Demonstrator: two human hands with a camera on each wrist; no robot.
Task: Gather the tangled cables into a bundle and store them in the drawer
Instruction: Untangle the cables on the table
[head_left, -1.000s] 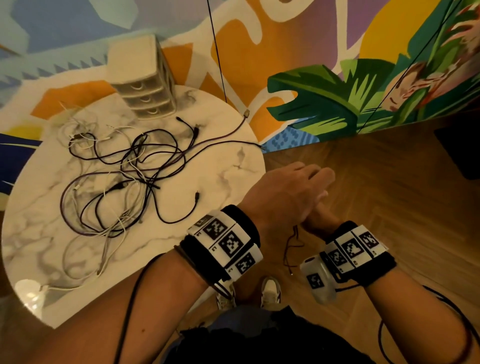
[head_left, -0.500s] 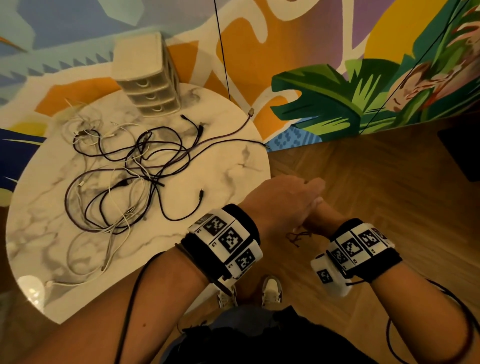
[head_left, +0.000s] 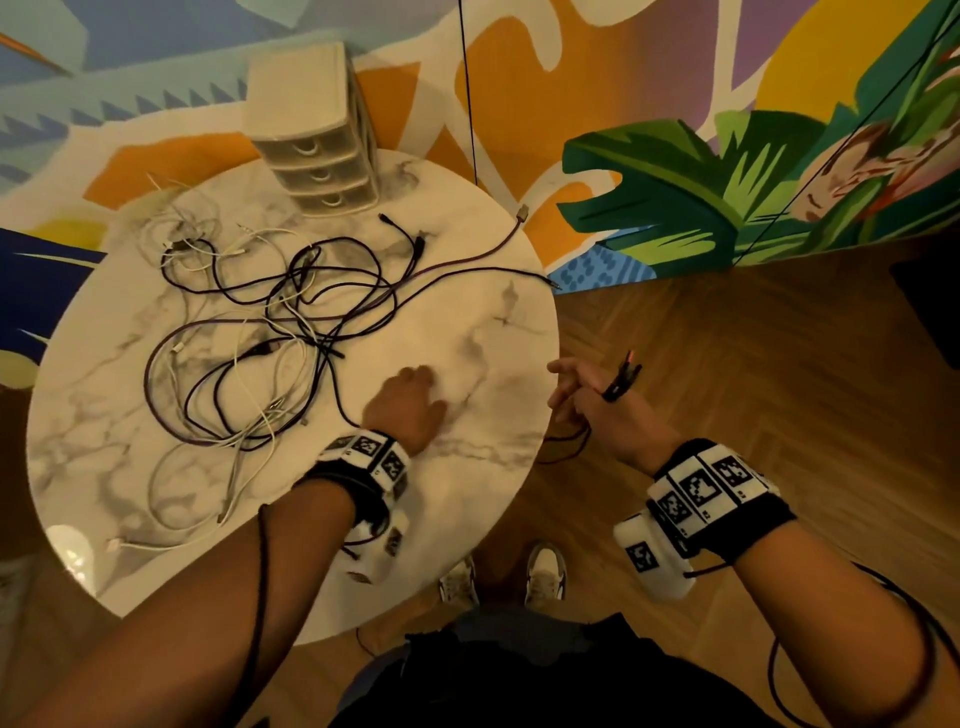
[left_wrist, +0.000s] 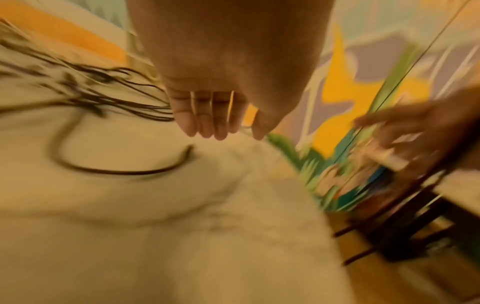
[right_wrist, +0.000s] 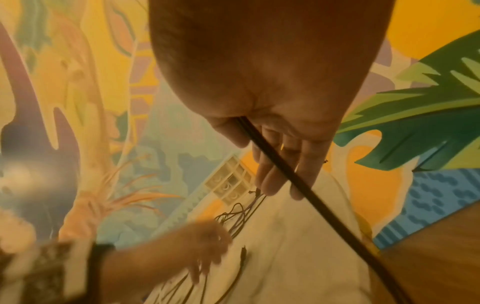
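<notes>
A tangle of black and white cables sprawls over the round marble table. A small beige drawer unit stands at the table's far edge with its drawers closed. My left hand hovers low over the table beside the tangle's near loop, its fingers straight and holding nothing. My right hand is off the table's right edge. A dark cable is pinned at the thumb's base and crosses the palm; its plug sticks up above the hand.
One white cable trails toward the table's front left edge. Wooden floor lies to the right, and my shoes stand below the table's front rim. A painted mural wall rises behind, with a thin black cord hanging down it.
My hands were together off the table's right side. They have parted: the left moved left over the table toward the tangle, and the right stayed off the edge with the dark cable.
</notes>
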